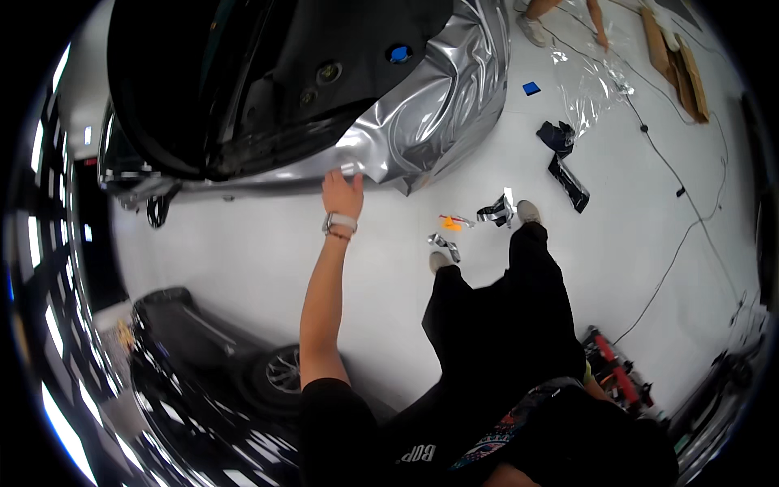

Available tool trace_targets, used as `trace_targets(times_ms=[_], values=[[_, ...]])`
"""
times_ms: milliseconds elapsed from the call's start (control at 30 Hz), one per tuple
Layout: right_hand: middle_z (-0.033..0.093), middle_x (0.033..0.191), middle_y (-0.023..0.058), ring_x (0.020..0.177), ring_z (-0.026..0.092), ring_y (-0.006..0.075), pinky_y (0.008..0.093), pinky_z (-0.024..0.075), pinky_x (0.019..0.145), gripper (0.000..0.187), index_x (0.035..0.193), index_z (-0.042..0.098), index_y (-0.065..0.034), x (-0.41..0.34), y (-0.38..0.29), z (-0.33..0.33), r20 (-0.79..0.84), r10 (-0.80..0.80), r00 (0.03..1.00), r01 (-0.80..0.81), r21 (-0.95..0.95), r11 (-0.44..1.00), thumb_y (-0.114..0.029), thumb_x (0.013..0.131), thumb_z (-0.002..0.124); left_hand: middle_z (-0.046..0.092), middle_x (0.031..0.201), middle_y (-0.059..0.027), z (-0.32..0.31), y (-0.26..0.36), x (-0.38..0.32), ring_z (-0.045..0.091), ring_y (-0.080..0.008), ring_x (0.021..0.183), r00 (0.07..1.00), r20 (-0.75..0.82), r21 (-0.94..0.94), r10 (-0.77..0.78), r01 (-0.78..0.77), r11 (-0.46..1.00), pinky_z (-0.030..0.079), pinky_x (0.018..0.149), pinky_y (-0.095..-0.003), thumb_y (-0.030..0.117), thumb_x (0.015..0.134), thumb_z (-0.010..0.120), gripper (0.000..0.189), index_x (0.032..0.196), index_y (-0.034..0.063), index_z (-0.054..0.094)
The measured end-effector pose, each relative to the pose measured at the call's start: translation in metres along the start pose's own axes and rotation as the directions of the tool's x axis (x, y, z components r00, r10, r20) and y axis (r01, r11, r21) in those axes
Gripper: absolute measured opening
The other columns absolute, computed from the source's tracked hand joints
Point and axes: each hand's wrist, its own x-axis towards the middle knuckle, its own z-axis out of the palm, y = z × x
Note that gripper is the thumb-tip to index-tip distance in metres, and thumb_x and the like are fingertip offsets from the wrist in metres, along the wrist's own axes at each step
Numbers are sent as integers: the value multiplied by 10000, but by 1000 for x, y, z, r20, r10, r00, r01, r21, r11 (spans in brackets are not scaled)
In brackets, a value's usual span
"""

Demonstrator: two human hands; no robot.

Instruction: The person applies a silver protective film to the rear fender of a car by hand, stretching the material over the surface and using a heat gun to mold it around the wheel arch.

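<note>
My left hand [342,195] reaches forward, palm down, to the edge of a car's front fender [292,170]. Its fingertips lie at silver wrap film [371,131], thumb spread away from the fingers. Whether they press on the film or hover just over it is hard to tell. Loose folds and wrinkles run through the film [450,79] around the car's front corner, and a pointed flap hangs off its lower edge. My right hand is out of view; only a bit of that arm [599,389] shows beside my hip.
Film scraps [447,245], an orange piece [451,223] and dark wrapping [569,182] litter the floor near my shoes. Cables [660,158] cross the right side. Another person's hand [602,41] is beside clear plastic sheeting [587,91]. Behind me stand a dark car [207,341] and a red-framed tool cart [614,359].
</note>
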Motion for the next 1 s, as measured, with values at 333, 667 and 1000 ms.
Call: trace_targets(times_ms=[333,667,1000], values=[[680,868,157,795,650,329,409,511,683,241,919,695,-86,-118,12,214,-9,173,985,-164,266,950,-271,814,580,587,1006,-121,72,-63,113,527,-344,1018,967,102,167,235,-249,954,440,837,-468,470,685,761,491,946,79,623],[677,859,159,784,648,325,405,510,677,236,924,689,-81,-162,144,307,-374,-76,924,107,63,992,-261,815,582,672,809,-208,92,-52,128,645,-409,793,956,178,256,233,-273,927,486,704,-491,342,777,731,355,828,6,625],[654,791,67,655,600,152,286,467,596,246,961,642,-42,-101,197,158,-51,620,783,40,999,32,-258,883,555,455,586,-11,101,64,55,390,-122,522,873,486,-349,-46,242,905,344,495,-325,307,869,677,393,669,20,498]])
